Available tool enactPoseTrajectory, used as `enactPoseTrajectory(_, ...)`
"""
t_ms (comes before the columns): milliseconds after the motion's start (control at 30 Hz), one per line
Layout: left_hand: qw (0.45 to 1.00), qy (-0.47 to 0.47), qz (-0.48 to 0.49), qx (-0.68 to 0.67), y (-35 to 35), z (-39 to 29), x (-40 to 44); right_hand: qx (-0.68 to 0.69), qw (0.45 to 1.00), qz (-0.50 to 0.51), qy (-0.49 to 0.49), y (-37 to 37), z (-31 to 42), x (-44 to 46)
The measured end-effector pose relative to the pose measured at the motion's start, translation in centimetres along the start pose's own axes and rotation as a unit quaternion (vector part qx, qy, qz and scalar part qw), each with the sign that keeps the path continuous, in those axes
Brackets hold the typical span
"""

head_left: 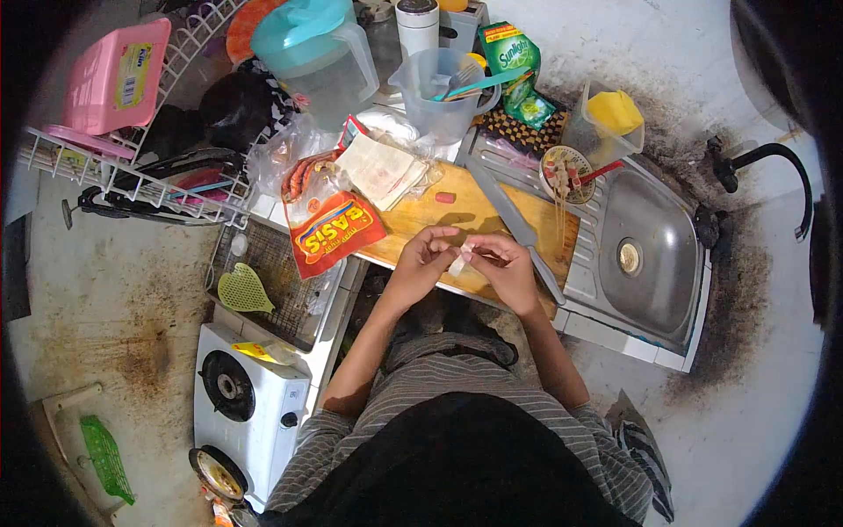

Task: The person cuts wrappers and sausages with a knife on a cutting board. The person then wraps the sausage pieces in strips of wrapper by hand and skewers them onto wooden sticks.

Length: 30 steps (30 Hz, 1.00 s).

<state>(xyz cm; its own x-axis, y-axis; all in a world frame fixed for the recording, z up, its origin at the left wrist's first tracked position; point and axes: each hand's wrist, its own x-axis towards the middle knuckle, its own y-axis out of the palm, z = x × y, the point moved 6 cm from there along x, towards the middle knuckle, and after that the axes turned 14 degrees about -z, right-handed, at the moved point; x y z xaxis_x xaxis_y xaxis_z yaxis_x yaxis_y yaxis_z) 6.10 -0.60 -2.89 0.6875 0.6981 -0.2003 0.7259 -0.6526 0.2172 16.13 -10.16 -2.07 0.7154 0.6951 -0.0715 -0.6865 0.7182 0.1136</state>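
Note:
Both hands meet over the front of the wooden cutting board (413,215). My left hand (423,263) and my right hand (505,270) pinch a small pale piece (458,262) between their fingertips; what it is cannot be made out. A small red piece (446,198) lies on the board beyond the fingers. To the right, a large knife (509,211) lies across the board. Left of the hands are a red BASIS packet (338,230) and a stack of pale square sheets (379,169).
A bowl with thin sticks (566,173) stands beside the metal sink (654,255). Behind the board are a clear measuring jug (439,110) and a green Sunlight pouch (518,75). A white gas stove (281,395) sits at the lower left, below a dish rack (219,206).

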Motion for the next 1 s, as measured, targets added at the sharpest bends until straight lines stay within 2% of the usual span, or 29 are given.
enactPoseTrajectory(233, 0.998, -0.063, -0.018, -0.003, 0.0, -1.1, -0.5, -0.029, 0.999, 0.015, -0.018, 0.3, 1.7, -0.4)
enactPoseTrajectory(300, 0.998, -0.060, -0.014, -0.004, 0.0, -1.0, -0.5, -0.094, 0.990, 0.034, -0.096, 0.1, 2.3, -0.3)
enactPoseTrajectory(333, 0.998, -0.057, -0.011, -0.005, 0.1, -1.0, -0.5, -0.094, 0.990, 0.033, -0.097, 0.1, 2.3, -0.3)
enactPoseTrajectory(433, 0.999, -0.053, 0.002, -0.010, 0.1, -0.9, -0.4, -0.092, 0.993, 0.028, -0.069, 0.2, 2.0, -0.4)
enactPoseTrajectory(500, 0.999, -0.044, 0.003, -0.005, 0.0, -0.6, -0.3, -0.025, 0.999, 0.021, 0.000, 0.1, 1.0, -0.3)
enactPoseTrajectory(600, 0.999, -0.044, 0.006, -0.008, -0.1, -0.5, -0.2, 0.001, 0.999, 0.029, -0.038, 0.0, 0.8, -0.2)
enactPoseTrajectory(733, 0.998, -0.032, 0.026, -0.046, 0.1, -0.5, -0.1, 0.052, 0.998, 0.020, -0.027, -0.1, 1.0, -0.2)
enactPoseTrajectory(800, 0.998, -0.041, 0.030, -0.043, 0.1, -0.7, -0.1, 0.091, 0.990, -0.017, 0.105, -0.2, 0.1, -0.3)
enactPoseTrajectory(900, 0.997, -0.046, 0.038, -0.044, 0.2, -0.6, -0.1, 0.044, 0.990, 0.034, 0.126, 0.0, -0.8, -0.6)
enactPoseTrajectory(1000, 0.997, -0.046, 0.040, -0.047, 0.1, -0.2, 0.1, 0.014, 0.993, 0.029, 0.117, 0.1, -0.6, -0.7)
